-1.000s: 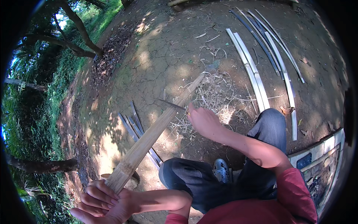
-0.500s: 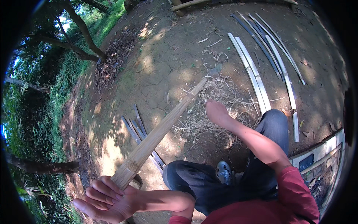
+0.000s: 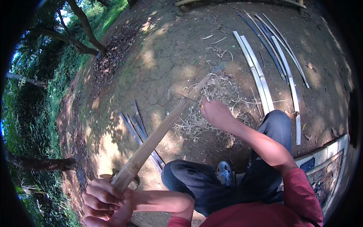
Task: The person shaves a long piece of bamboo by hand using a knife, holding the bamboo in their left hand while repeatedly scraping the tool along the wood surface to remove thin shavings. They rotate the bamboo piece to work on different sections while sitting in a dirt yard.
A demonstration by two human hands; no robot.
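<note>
A long split bamboo strip (image 3: 154, 137) slants across the view from lower left to upper middle. My left hand (image 3: 106, 202) is wrapped round its near, wider end. Close to the strip's far part, my right hand (image 3: 218, 114) is closed on a knife (image 3: 182, 94), whose thin blade lies across the bamboo. A bit of yellow shows at the handle, while the rest is hidden in my fingers. Pale curled shavings (image 3: 227, 94) lie on the ground beneath and beyond my right hand.
Several bamboo strips (image 3: 261, 81) lie on the dirt at right. More dark strips (image 3: 138, 130) rest left of my knees. A pale-edged frame (image 3: 329, 155) stands at lower right, a wooden rail (image 3: 189, 3) at the far edge. Trees (image 3: 87, 32) and undergrowth fill the left.
My right hand has moved slightly left and nearer to the bamboo, and the knife blade now shows across it. My left hand has shifted slightly, its fingers closing more tightly round the strip.
</note>
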